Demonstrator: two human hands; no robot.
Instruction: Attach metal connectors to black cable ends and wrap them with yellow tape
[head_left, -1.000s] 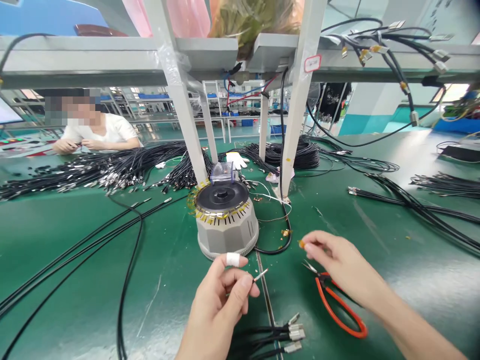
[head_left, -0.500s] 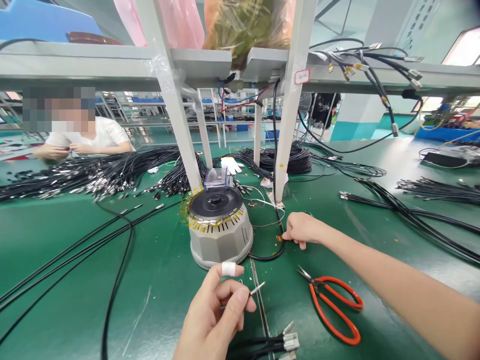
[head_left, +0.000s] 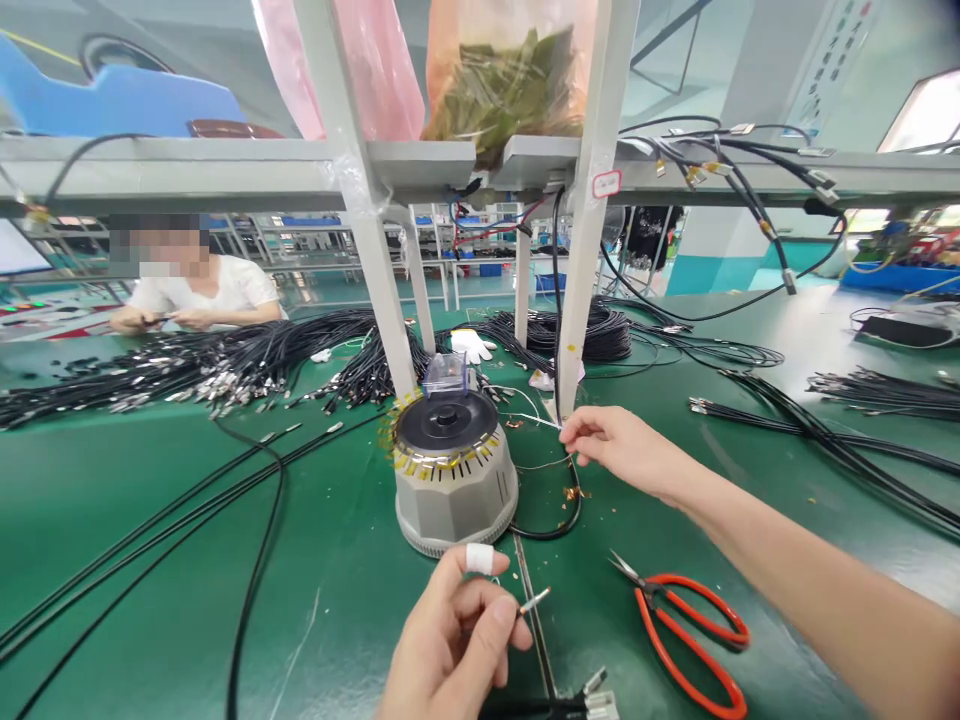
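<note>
My left hand (head_left: 465,635), white tape around its index finger, pinches a thin cable end (head_left: 535,601) whose light tip sticks out to the right. The rest of that cable is hidden by the hand. Out past the tape dispenser, my right hand (head_left: 611,447) is closed on a thin white wire (head_left: 536,418) at its fingertips. The round grey tape dispenser (head_left: 456,500) has a black top disc and yellowish tape pieces around its rim. Red-handled scissors (head_left: 679,625) lie partly open on the green table, to the right of my left hand.
Black cables with metal plugs (head_left: 592,700) lie at the front edge. Cable bundles (head_left: 225,360) spread at the left, more cables (head_left: 825,435) at the right. White shelf posts (head_left: 375,250) rise behind the dispenser. A person (head_left: 202,290) sits across at the left.
My right hand has lifted away from the copper-coloured scraps on the table and now draws the white wire straighter. My left hand keeps its pinch. The camera view has shifted slightly.
</note>
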